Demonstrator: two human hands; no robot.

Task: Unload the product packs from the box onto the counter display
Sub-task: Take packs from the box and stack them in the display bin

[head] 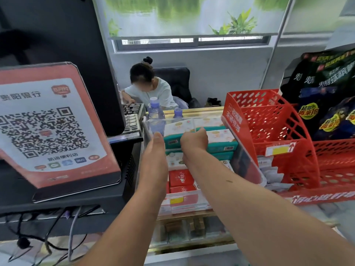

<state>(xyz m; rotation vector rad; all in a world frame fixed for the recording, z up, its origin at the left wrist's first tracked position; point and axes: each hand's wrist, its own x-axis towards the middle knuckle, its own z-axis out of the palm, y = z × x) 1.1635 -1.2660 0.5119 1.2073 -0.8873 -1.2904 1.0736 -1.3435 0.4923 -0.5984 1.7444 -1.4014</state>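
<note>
Black monitor (57, 35) noted far left, QR sign (48, 121) propped in front. Red perforated rack (269, 121) seen at right. Clear display (247, 162) set between on counter. Teal-and-white packs (221, 144) stacked in upper tiers, red packs (180, 178) in lowest. Left hand (155, 148) laid along display's left wall, thumb straight, fingers hidden: grip cannot be told. Right hand (194, 141) curled over teal-and-white packs; what is pinched cannot be told.

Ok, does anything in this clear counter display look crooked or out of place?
Nothing stands out: the teal packs and red packs lie flat in their tiers, though the left hand and right hand hide some.
</note>
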